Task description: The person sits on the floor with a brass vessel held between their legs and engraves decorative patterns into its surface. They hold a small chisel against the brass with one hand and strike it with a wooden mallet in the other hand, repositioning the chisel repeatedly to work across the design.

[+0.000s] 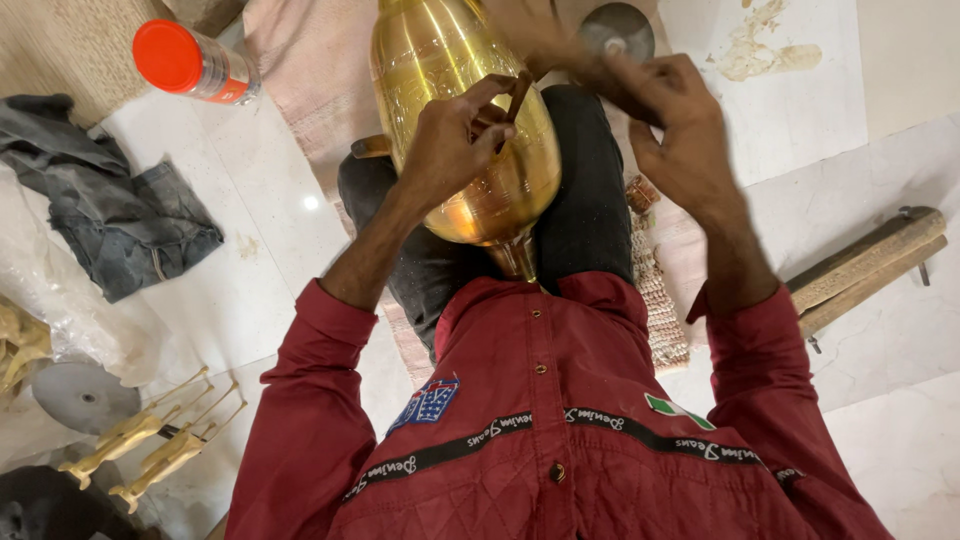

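The left hand (455, 140) is gripping a small brown tool (519, 97) against the shiny gold vase (440, 60). The right hand (680, 120) is blurry, so I cannot tell its grip.

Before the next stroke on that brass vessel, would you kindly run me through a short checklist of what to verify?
1. Brass vessel rests steady on the lap: ok.
2. Left hand grips the slim brown tool against the vessel: ok.
3. Right hand position on the vessel: cannot tell, blurred.
4. Tool tip seated on the engraved pattern: cannot tell, hidden by fingers.
5. Red-capped can lies apart from the hands: ok.
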